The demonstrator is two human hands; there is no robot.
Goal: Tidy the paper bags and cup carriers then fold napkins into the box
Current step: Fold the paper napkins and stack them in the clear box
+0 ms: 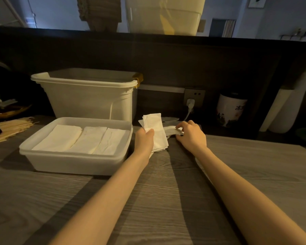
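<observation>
We see three folded stacks already in the box (74, 154) at centre left. Our left hand (145, 138) pinches a folded napkin (155, 128) beside it; our right hand (191, 132) pinches loose napkins (171, 130) still unfolded.

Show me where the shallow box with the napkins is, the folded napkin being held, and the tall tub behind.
shallow box (72, 160): head view, on its bare front wall.
folded napkin (154, 122): head view, upper part above the left hand's fingers.
tall tub (88, 101): head view, on its front wall.
</observation>
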